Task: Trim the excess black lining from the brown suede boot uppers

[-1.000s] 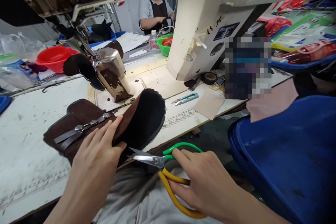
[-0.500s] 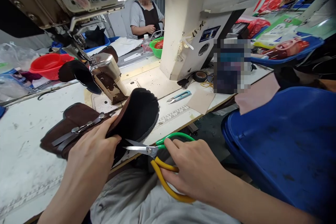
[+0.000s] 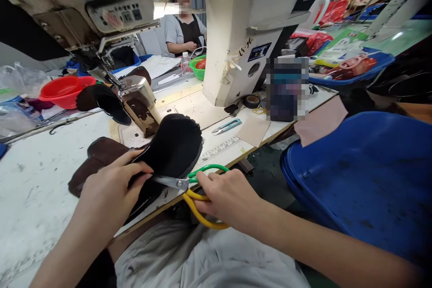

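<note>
My left hand (image 3: 113, 184) pinches the edge of a dark brown shoe upper (image 3: 175, 144), its black lining facing up and its far rim puckered. In my right hand (image 3: 226, 195) is a pair of scissors (image 3: 180, 183) with one green and one yellow handle. The blades look nearly closed, and their tips lie at the upper's edge beside my left fingertips. Whether they are cutting material is hidden. Just behind the upper stands the sewing machine's post (image 3: 140, 103), with another dark upper piece (image 3: 110, 103) hanging against it.
Thread snips (image 3: 227, 127) lie near a ruler strip (image 3: 219, 149) on the white table. Black tape (image 3: 251, 101) sits by the machine's column (image 3: 222, 54). A blue tub (image 3: 357, 180) stands at the right, red baskets (image 3: 65, 90) at the left. Another person (image 3: 185, 31) sits beyond.
The scissor blades have closed and moved left to my left fingertips. My left hand has turned the upper, so its metal-studded strap is now out of sight. The view has shifted slightly.
</note>
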Available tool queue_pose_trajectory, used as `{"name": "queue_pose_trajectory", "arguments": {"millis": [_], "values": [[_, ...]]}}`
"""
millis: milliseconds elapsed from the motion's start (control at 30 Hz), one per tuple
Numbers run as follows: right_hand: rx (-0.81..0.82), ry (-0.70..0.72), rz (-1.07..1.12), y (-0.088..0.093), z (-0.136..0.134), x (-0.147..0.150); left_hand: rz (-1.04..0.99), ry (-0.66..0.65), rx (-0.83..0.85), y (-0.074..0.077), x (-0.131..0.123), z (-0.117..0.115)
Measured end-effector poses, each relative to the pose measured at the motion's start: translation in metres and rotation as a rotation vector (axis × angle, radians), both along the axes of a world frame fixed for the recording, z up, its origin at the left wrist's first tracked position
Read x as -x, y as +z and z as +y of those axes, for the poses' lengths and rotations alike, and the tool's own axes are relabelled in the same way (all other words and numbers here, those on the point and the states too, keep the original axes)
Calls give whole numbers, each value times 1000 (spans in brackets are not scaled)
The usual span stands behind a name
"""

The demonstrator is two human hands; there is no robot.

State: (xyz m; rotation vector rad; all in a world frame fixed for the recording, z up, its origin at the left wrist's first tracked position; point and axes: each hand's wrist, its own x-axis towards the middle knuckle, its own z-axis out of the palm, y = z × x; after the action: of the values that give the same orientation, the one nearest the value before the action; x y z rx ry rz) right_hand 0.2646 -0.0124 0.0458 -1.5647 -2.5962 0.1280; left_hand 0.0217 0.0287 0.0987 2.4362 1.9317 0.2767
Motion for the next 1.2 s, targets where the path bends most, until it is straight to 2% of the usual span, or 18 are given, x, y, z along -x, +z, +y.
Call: {"name": "queue_pose_trajectory", "arguments": {"millis": [100, 233, 300, 533, 733, 833, 933, 1000, 1067, 1133, 1200], "values": [[-16, 43, 10, 6, 4, 9, -44, 27, 46, 10, -2, 3], [-6, 30, 17, 9, 4, 12, -179, 198, 130, 24, 1, 5], [-23, 2, 21, 12, 3, 11, -222, 235, 153, 29, 2, 6], [-25, 39, 24, 26, 11, 23, -231, 176, 168, 25, -2, 6], [-52, 85, 43, 22, 22, 34, -308, 185, 146, 24, 0, 4], [-24, 108, 63, 24, 26, 47, -289, 127, 128, 24, 0, 3], [91, 136, 54, 27, 33, 62, -180, -16, -28, 16, 10, -4], [138, 149, 57, 27, 40, 69, 2, -170, -248, 5, 23, -15], [170, 165, 69, 25, 49, 71, 236, -312, -394, -10, 36, -31], [211, 194, 74, 23, 59, 67, 386, -332, -407, -27, 42, -47], [242, 230, 73, 22, 69, 57, 389, -228, -382, -42, 40, -59]]}}
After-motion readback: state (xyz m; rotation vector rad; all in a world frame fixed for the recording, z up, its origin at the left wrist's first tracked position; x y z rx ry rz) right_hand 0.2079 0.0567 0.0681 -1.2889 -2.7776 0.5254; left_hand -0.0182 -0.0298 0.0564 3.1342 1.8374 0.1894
